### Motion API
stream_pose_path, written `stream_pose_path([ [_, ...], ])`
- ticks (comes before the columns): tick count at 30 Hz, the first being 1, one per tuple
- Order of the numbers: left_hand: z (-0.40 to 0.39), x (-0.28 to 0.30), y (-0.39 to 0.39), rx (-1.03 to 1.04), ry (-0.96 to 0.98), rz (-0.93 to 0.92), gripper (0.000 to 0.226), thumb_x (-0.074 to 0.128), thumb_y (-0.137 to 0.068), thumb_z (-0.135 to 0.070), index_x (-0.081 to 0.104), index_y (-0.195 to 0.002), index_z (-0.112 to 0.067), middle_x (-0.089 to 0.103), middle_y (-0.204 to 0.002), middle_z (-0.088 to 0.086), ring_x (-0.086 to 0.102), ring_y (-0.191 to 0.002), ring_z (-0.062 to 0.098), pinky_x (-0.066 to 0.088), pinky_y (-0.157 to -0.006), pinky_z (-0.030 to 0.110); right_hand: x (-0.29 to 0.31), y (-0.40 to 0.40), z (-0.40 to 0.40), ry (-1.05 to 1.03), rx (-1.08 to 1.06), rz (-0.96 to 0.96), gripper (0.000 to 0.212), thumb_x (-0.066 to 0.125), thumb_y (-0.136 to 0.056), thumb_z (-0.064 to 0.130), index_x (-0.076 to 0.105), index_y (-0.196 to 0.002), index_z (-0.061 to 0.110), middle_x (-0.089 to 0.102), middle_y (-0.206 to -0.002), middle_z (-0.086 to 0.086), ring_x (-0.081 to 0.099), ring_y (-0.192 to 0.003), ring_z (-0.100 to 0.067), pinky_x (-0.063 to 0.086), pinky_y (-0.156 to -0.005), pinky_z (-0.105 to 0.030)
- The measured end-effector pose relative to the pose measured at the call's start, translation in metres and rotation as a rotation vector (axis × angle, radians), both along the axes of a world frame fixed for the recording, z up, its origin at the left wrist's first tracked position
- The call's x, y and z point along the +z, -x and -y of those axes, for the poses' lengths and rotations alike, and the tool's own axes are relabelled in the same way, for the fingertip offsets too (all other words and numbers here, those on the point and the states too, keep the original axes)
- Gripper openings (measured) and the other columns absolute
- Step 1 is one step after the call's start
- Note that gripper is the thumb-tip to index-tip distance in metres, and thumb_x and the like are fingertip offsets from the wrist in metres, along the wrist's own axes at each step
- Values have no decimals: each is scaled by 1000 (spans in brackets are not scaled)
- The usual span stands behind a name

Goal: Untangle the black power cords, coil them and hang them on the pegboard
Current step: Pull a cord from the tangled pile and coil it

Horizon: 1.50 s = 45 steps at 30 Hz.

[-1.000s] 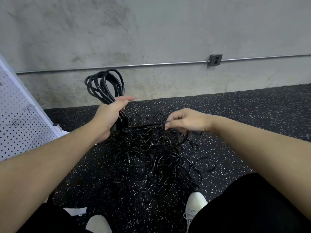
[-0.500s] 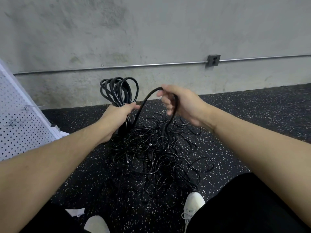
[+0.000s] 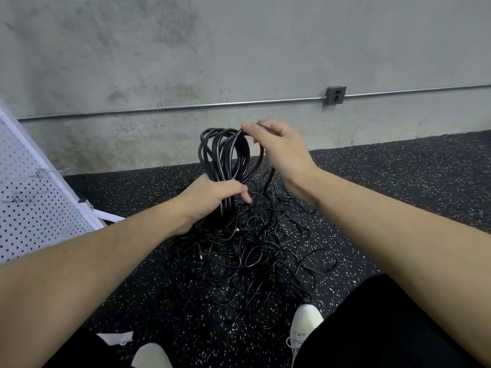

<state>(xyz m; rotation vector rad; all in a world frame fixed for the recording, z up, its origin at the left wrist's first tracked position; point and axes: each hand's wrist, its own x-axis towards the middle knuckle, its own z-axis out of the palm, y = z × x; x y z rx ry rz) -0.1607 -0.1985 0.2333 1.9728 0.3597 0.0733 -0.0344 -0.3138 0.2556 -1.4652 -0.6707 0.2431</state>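
On floor: tangled cords (image 3: 247, 251) (pegboard (image 3: 34, 208) left) | left hand (image 3: 210, 200) grips coil (image 3: 225, 155) | right hand (image 3: 279, 150) pinches loop.

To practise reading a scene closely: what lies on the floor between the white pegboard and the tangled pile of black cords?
In the head view, only bare speckled black floor separates the pegboard from the cord pile.

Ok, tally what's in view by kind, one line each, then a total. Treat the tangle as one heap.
Hands: 2, left gripping the coil, right holding a loop
Cord coil: 1
Tangled cord heap: 1
Pegboard: 1
White shoes: 2
Wall outlet box: 1
Total: 8
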Motion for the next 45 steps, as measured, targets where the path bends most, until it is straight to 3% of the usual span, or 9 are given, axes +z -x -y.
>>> stream_pose_path([
  [3,5,0,1,-66,86,2,26,57,-83,-22,55,-59,-13,44,-72,15,43,-62,20,36,-61,31,-4,1,-4,-67,21,-124,31,80,-85,32,53,-91,19,69,-89,2,63,-86,-13,54,-91,-52],
  [8,12,-4,3,-140,282,-37,22,52,-75,-24,63,-81,-6,34,-66,10,37,-51,16,31,-54,30,-6,4,-2,115,114,-339,57,77,-84,50,43,-123,25,74,-110,-17,70,-80,-29,58,-84,-55],
  [14,5,-6,3,-98,194,28,17,59,-66,-28,57,-52,-18,52,-82,17,50,-75,28,40,-73,41,0,9,-6,73,196,-488,38,70,-91,50,62,-96,13,56,-65,-3,66,-59,-17,63,-70,-34],
  [19,2,-6,-1,-141,269,42,24,56,-75,-31,62,-59,-14,58,-70,12,56,-65,22,43,-63,34,4,11,-13,-71,198,-608,30,73,-90,46,54,-90,23,32,-54,7,29,-42,-7,34,-41,-21],
  [22,3,-7,-3,-221,363,26,24,56,-83,-24,72,-69,-15,73,-95,22,67,-98,32,50,-94,40,4,9,-13,-92,217,-613,28,72,-91,45,53,-93,23,29,-53,8,24,-41,-6,31,-38,-19],
  [25,3,-8,-5,-201,432,17,24,58,-82,-25,78,-77,-14,68,-83,13,64,-88,27,50,-103,45,3,7,-12,-90,247,-581,35,60,-97,53,55,-90,19,36,-55,5,36,-46,-8,44,-47,-22],
  [29,1,-9,-6,-89,447,143,19,63,-93,-20,80,-89,-12,58,-78,1,59,-71,16,58,-96,48,-15,-3,-3,-25,354,-571,57,19,-107,52,58,-126,14,74,-102,-15,67,-98,-27,52,-102,-52],
  [37,-12,-6,-12,179,344,296,25,62,-92,-25,80,-109,-31,56,-78,-10,52,-68,7,52,-83,41,-50,1,8,923,800,-102,25,47,-99,14,61,-119,16,75,-116,-6,66,-117,-17,43,-113,-47],
  [45,-18,0,-9,343,180,321,27,60,-98,-16,81,-95,-33,63,-116,-1,67,-106,34,46,-87,34,-41,-8,13,889,604,76,33,61,-99,45,60,-76,21,55,-62,4,46,-54,-13,42,-53,-23],
])
